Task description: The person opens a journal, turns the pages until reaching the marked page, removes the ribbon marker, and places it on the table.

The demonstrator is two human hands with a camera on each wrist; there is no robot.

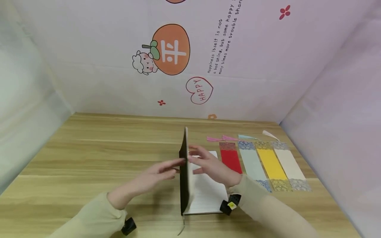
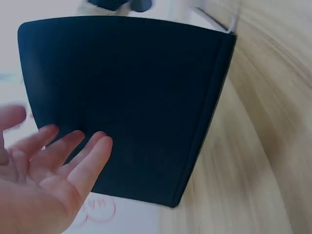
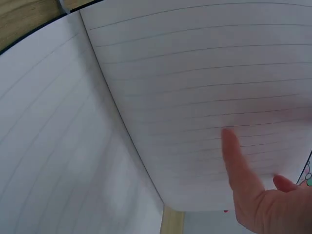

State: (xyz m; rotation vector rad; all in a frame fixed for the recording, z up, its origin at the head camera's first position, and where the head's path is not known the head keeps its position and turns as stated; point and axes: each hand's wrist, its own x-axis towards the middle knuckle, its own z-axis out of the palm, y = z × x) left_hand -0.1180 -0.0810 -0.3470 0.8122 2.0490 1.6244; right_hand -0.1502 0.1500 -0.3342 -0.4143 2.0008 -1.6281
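Observation:
A dark-covered notebook (image 1: 207,195) lies open on the table, its left half standing nearly upright and its right half flat with a lined page up. On the left side, my left hand (image 1: 147,180) reaches the dark cover (image 2: 131,92) with extended fingers, palm facing it. My right hand (image 1: 216,169) is between the two halves, fingers toward the inner side of the raised part. In the right wrist view, its outstretched index finger (image 3: 234,156) is against or very near a lined page (image 3: 165,63); contact is unclear. A thin ribbon (image 1: 183,224) trails from the spine's near end.
Right of the notebook lie several tasselled bookmarks in a row: a red one (image 1: 230,161), a pale blue one (image 1: 252,162), a yellow one (image 1: 271,163) and a white one (image 1: 288,165). A printed cloth (image 1: 113,86) hangs behind the wooden table (image 1: 89,148).

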